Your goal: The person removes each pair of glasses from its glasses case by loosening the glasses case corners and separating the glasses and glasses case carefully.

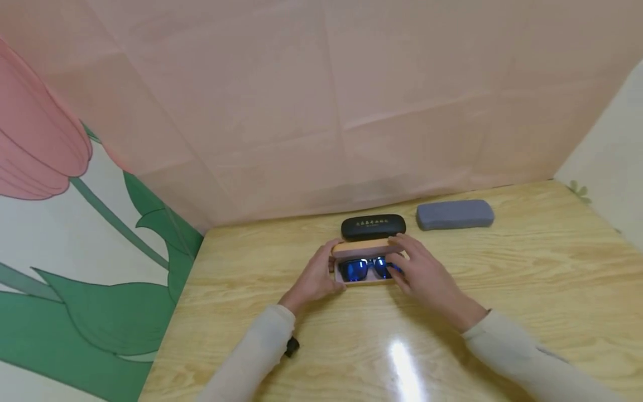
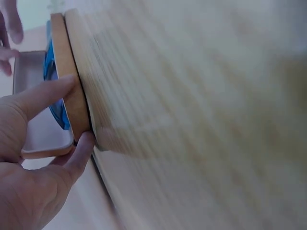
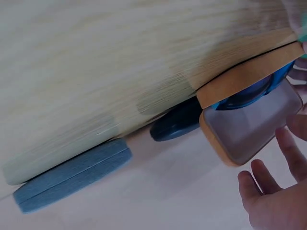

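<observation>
A tan eyeglass case (image 1: 359, 247) stands on the table with its lid raised, showing a pale lining. Inside lie sunglasses (image 1: 356, 270) with blue mirrored lenses. My left hand (image 1: 315, 274) grips the case's left end, its thumb (image 2: 50, 93) on the front wall and other fingers around the corner, partly hidden behind the case. At the right end is my right hand (image 1: 424, 273), fingers spread and loosely bent by the rim of the raised lid (image 3: 254, 127). Its thumb side overlaps the right lens in the head view.
Directly behind the tan case lies a closed black eyeglass case (image 1: 373, 226) with gold lettering. A closed blue-grey case (image 1: 454, 214) is to its right. Pink cloth (image 1: 281, 139) hangs along the back edge of the wood-grain table (image 1: 241, 262).
</observation>
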A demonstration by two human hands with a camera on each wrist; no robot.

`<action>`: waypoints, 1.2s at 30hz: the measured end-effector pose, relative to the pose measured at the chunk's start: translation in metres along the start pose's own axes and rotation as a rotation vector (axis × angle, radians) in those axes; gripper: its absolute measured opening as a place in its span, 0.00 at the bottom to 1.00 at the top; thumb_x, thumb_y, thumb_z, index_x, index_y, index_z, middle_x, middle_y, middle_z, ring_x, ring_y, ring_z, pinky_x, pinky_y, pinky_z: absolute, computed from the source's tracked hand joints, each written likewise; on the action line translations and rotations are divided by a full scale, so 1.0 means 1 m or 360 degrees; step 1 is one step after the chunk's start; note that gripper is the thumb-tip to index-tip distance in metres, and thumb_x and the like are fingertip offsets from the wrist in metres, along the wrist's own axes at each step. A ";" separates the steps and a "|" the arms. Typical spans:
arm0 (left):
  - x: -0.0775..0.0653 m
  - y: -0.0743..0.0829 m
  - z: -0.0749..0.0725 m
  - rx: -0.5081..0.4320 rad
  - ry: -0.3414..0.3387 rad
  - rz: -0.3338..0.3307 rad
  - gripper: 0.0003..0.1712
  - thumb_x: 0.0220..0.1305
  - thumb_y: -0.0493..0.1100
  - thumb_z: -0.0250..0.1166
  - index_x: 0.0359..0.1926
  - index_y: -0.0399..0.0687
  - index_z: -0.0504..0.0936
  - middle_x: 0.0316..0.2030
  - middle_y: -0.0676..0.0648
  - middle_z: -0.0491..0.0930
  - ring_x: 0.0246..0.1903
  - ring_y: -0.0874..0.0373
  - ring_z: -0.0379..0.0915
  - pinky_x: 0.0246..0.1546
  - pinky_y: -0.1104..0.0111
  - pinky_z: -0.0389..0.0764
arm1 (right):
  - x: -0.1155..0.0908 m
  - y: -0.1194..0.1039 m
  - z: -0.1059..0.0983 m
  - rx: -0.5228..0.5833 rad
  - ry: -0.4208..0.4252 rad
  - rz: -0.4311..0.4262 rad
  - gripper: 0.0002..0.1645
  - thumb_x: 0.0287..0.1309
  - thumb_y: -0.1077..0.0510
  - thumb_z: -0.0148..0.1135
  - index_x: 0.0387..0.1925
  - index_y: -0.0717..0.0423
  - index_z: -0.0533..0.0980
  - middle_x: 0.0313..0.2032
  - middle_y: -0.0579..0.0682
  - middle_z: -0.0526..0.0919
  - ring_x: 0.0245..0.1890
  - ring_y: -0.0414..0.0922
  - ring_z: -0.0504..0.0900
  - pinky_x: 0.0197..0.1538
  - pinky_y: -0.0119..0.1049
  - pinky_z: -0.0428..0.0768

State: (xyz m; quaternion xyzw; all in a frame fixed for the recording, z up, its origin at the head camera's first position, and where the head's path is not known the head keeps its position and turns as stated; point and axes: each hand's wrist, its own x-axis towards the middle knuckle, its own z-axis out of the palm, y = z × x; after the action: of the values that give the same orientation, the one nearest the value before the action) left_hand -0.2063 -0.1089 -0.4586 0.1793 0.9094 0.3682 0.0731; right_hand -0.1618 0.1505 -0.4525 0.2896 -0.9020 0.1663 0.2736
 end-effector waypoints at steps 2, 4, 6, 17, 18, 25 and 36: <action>-0.001 0.000 0.001 0.0010 0.0024 -0.0001 0.64 0.39 0.30 0.82 0.75 0.59 0.57 0.64 0.45 0.69 0.54 0.52 0.74 0.56 0.59 0.80 | 0.004 -0.001 0.006 0.0000 0.0013 -0.0044 0.12 0.51 0.59 0.75 0.37 0.56 0.82 0.60 0.63 0.76 0.67 0.62 0.68 0.69 0.56 0.69; -0.002 0.000 0.002 0.0019 0.0041 -0.0003 0.64 0.39 0.31 0.82 0.75 0.59 0.57 0.63 0.45 0.70 0.52 0.53 0.74 0.54 0.61 0.81 | 0.008 -0.003 0.012 -0.0013 0.0006 -0.0060 0.12 0.50 0.58 0.75 0.36 0.57 0.83 0.61 0.63 0.76 0.69 0.62 0.65 0.73 0.55 0.64; -0.003 0.000 0.003 0.0024 0.0045 -0.0007 0.64 0.40 0.31 0.82 0.75 0.60 0.57 0.61 0.45 0.71 0.50 0.53 0.75 0.49 0.63 0.82 | 0.012 -0.004 0.017 -0.0028 -0.0013 -0.0061 0.12 0.50 0.56 0.76 0.35 0.57 0.84 0.62 0.64 0.75 0.71 0.62 0.63 0.75 0.54 0.60; -0.004 0.001 0.004 -0.0004 0.0022 -0.0021 0.66 0.42 0.31 0.81 0.77 0.64 0.53 0.62 0.45 0.69 0.44 0.54 0.76 0.37 0.72 0.82 | 0.023 -0.004 0.032 -0.0188 -0.0140 -0.0029 0.15 0.50 0.53 0.75 0.37 0.57 0.84 0.66 0.62 0.71 0.73 0.61 0.59 0.72 0.58 0.63; -0.004 0.002 0.004 -0.0009 0.0026 -0.0019 0.66 0.42 0.31 0.81 0.77 0.65 0.54 0.62 0.46 0.69 0.45 0.54 0.76 0.38 0.71 0.82 | 0.024 -0.004 0.033 -0.0200 -0.0152 -0.0018 0.15 0.50 0.53 0.75 0.37 0.57 0.84 0.66 0.61 0.71 0.74 0.61 0.58 0.71 0.58 0.63; -0.004 0.001 0.002 -0.0009 0.0025 0.0013 0.65 0.41 0.27 0.80 0.76 0.63 0.55 0.63 0.46 0.68 0.49 0.53 0.75 0.40 0.71 0.82 | 0.027 -0.003 0.038 -0.0222 -0.0173 -0.0001 0.15 0.50 0.52 0.74 0.35 0.58 0.85 0.65 0.61 0.72 0.73 0.61 0.59 0.70 0.57 0.64; -0.003 -0.004 0.000 -0.0028 -0.0049 0.0080 0.66 0.42 0.23 0.76 0.77 0.63 0.53 0.64 0.45 0.66 0.50 0.54 0.74 0.41 0.74 0.82 | 0.028 -0.005 0.037 -0.0262 -0.0189 0.0008 0.15 0.50 0.52 0.74 0.35 0.58 0.85 0.65 0.61 0.73 0.73 0.59 0.60 0.68 0.55 0.64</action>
State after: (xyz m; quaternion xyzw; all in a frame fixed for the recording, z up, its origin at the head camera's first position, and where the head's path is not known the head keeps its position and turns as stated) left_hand -0.2043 -0.1130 -0.4608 0.2070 0.9001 0.3751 0.0793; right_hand -0.1928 0.1170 -0.4648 0.2734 -0.9279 0.0750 0.2422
